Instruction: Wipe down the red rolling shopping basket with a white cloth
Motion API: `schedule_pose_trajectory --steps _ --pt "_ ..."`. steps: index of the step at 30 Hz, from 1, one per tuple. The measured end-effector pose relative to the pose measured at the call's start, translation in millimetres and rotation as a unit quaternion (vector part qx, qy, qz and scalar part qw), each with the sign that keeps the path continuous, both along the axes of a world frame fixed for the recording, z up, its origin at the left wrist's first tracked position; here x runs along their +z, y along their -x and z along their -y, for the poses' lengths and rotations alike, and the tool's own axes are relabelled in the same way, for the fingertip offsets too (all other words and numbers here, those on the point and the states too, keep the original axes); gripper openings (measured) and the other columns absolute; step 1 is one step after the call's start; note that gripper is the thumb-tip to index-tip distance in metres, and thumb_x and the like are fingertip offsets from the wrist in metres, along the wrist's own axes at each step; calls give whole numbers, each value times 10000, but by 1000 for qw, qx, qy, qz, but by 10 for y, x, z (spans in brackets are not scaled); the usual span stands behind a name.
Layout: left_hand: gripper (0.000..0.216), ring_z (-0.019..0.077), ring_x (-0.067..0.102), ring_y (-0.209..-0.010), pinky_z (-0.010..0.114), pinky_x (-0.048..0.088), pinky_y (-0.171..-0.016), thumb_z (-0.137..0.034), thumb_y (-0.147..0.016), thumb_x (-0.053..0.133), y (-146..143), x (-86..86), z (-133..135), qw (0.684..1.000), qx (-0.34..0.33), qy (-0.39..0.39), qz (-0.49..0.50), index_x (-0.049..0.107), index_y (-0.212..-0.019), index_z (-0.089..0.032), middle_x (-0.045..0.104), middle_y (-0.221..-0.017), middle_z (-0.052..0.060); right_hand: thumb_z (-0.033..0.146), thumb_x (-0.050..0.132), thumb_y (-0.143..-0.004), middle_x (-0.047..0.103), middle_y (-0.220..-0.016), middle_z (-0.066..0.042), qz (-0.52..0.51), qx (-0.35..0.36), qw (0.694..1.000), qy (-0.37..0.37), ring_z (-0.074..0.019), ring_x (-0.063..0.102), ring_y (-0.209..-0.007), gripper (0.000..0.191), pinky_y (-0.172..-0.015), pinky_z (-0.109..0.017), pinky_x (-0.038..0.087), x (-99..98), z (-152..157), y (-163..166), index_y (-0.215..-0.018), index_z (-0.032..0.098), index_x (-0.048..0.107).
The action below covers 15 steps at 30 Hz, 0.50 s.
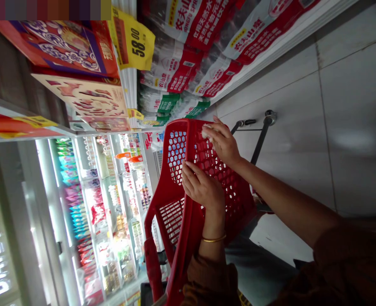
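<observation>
The view is turned on its side, with shelf tops toward the left edge. A red plastic shopping cart (pixel 188 221) with honeycomb holes fills the middle. My left hand (pixel 205 189), with a gold bracelet (pixel 213 239) at its wrist, lies on the cart's rim, fingers curled against it. Over the cart's holed side, my right hand (pixel 222 142) pinches a small white crumpled tissue (pixel 206 132) at its fingertips. Part of the tissue is covered by the fingers.
Packs of bottled water (pixel 175 68) with red and green labels line the shelf beside the cart. Gift boxes (pixel 89 93) and a yellow price tag (pixel 136 42) are near them. Beyond stands a lit refrigerated display (pixel 101 204). Grey floor tiles (pixel 302 127) run alongside.
</observation>
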<state>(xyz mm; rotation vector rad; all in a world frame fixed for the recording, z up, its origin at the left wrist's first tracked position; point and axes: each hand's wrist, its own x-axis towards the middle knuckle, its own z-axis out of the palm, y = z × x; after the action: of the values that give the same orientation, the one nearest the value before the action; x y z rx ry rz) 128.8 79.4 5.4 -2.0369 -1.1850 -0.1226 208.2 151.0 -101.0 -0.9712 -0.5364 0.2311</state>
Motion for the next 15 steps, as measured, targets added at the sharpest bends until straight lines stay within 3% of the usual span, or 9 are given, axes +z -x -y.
schedule_pose_trajectory --steps 6,8,11,15 --pt "493 279 498 -1290 460 417 -1082 -178 -945 377 -227 249 -17 999 -17 40 10 414 -1433 -118 573 -1348 175 251 371 -993 563 -1274 -6 -12 1 1000 -2 -226 493 -1289 413 -1202 -558 289 120 100 -66 -1364 404 471" --pt "502 262 445 -1343 428 398 -1109 -148 -948 360 -296 289 -67 997 -36 66 -4 380 -1448 -103 515 -1416 167 242 373 -992 532 -1336 -5 -16 2 1000 -1 -241 415 -1365 422 -1192 -543 314 183 93 -104 -1377 392 461" --pt "530 240 410 -1375 400 384 -1128 -80 -934 348 -331 284 -157 994 -36 100 -34 345 -1463 -104 451 -1472 156 237 366 -995 470 -1431 -6 -2 28 1000 3 -250 318 -1429 430 -1176 -526 344 266 59 -145 -1401 355 444" --pt "506 245 432 -1360 411 388 -1126 -60 -938 345 -293 219 -249 995 -24 85 -45 395 -1439 -105 477 -1449 160 223 352 -997 517 -1404 -23 15 66 998 -7 -224 346 -1418 433 -1189 -511 331 300 65 -72 -1406 329 449"
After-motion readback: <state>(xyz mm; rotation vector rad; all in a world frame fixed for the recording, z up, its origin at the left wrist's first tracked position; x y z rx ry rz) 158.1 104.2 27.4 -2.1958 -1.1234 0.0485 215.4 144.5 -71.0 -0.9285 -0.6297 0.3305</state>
